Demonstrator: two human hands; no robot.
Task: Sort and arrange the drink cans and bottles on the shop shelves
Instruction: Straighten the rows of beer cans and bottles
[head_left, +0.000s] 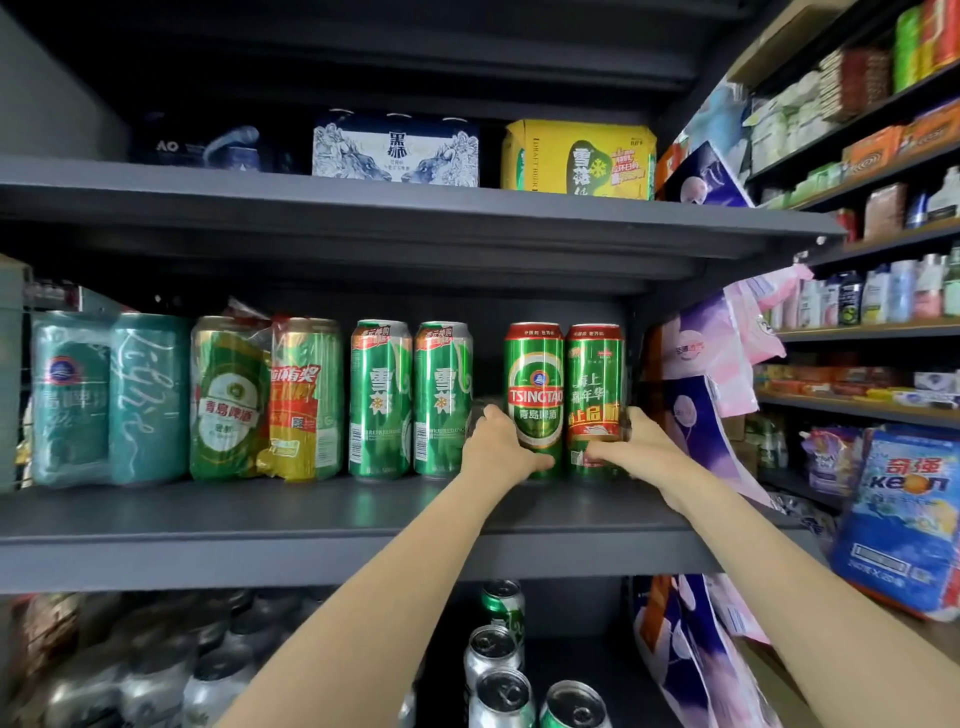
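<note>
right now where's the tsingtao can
In the head view, the Tsingtao can stands on the middle shelf, right of centre, gripped by the left hand, beside another green can.

Light falls unevenly: the middle shelf (260, 525) front and the green Tsingtao cans (535, 395) are well lit from the viewer's side, with soft glare streaks down their metal. The recess behind them and the top shelf's back are deep in shadow (the dark pack (197, 148) at upper left is barely readable). Wide-angle distortion bows the shelf edges and tilts the right-hand racks (857, 332). The lower cans (498, 696) and wrapped packs at bottom left are blurred and dim.
</note>
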